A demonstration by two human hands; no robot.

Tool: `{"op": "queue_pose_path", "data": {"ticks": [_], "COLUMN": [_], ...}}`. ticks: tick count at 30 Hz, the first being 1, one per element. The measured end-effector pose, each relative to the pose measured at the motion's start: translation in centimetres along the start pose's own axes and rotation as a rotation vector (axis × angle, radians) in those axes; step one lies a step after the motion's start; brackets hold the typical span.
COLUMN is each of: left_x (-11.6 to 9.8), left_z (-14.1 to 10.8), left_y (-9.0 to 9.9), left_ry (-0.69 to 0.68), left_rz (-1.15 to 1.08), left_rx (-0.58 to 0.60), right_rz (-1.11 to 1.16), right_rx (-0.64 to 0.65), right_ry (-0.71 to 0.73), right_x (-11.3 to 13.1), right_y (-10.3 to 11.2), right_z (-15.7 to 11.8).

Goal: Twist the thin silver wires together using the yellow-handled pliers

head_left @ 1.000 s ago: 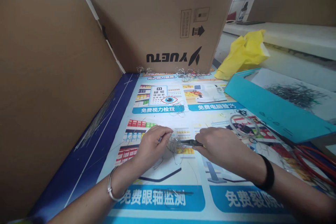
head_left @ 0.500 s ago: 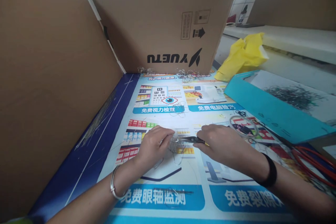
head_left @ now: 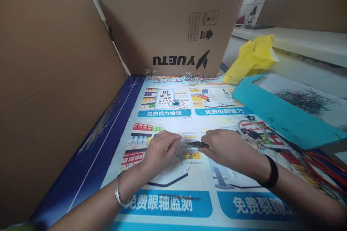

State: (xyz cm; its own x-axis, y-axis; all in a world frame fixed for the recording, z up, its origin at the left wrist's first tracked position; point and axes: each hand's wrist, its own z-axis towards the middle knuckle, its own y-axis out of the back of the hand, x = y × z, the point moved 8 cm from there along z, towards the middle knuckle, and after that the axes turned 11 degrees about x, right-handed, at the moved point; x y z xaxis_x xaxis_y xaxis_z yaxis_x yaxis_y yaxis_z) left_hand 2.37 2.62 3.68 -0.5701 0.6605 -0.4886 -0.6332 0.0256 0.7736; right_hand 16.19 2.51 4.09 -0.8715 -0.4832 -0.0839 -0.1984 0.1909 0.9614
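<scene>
My left hand (head_left: 162, 148) is closed, thumb against fingers, on a loose tangle of thin wire (head_left: 182, 150) that hangs over the printed sheet. My right hand (head_left: 222, 147) wraps round the handles of a pair of pliers (head_left: 197, 144), with a little yellow showing at the grip. The dark jaws point left and reach the tangle just beside my left fingertips. Whether the jaws are closed on a strand is too small to tell. Below my hands, a few thin dark wires (head_left: 187, 198) lie on the sheet.
Cardboard panels (head_left: 168, 18) stand at the left and back. At right are a blue box (head_left: 287, 126) with a dark heap of wire bits (head_left: 300, 99), a yellow bag (head_left: 251, 57), a clear ring (head_left: 252, 140) and red-handled scissors (head_left: 320, 166). More wire tangles (head_left: 193, 77) lie by the back panel.
The plier jaws have shifted very slightly right, and the wire tangle hangs a little differently. Both hands keep nearly the same place and hold.
</scene>
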Motion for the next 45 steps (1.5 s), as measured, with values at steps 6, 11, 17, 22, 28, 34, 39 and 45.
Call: {"op": "queue_pose_path", "data": {"ticks": [6,11,17,22,28,34,39,45], "left_x": [-0.3,-0.5,-0.4,-0.5,-0.4,-0.1,0.3,0.5], "left_z": [0.0,0.0,-0.1,-0.2,0.0,0.2,0.0,-0.2], "left_y": [0.0,0.0,-0.1,-0.4,-0.6,-0.7,-0.9,-1.1], "left_ry": [-0.023,-0.050,-0.068,-0.094,-0.055,0.007,0.020,0.042], "left_rz": [-0.009,-0.016,-0.033,-0.035,-0.018,0.002,-0.001,-0.007], "left_rx": [0.010,-0.005,-0.018,-0.003,0.015,0.046,0.047,0.051], "right_rz": [-0.003,-0.030,-0.040,-0.039,-0.032,0.024,0.016,-0.033], "right_rx": [0.005,-0.009,-0.041,-0.050,-0.063,-0.082,-0.146,-0.252], "right_ry": [-0.004,-0.001,0.002,0.007,0.007,-0.021,-0.082,-0.093], "right_x": [0.1,0.2,0.2,0.4,0.4,-0.9,-1.9,-1.1], "right_y": [0.2,0.3,0.4,0.4,0.2,-0.3,-2.2,-3.6], "right_z": [0.1,0.3,0.5,0.6,0.7,0.5,1.0,2.1]}}
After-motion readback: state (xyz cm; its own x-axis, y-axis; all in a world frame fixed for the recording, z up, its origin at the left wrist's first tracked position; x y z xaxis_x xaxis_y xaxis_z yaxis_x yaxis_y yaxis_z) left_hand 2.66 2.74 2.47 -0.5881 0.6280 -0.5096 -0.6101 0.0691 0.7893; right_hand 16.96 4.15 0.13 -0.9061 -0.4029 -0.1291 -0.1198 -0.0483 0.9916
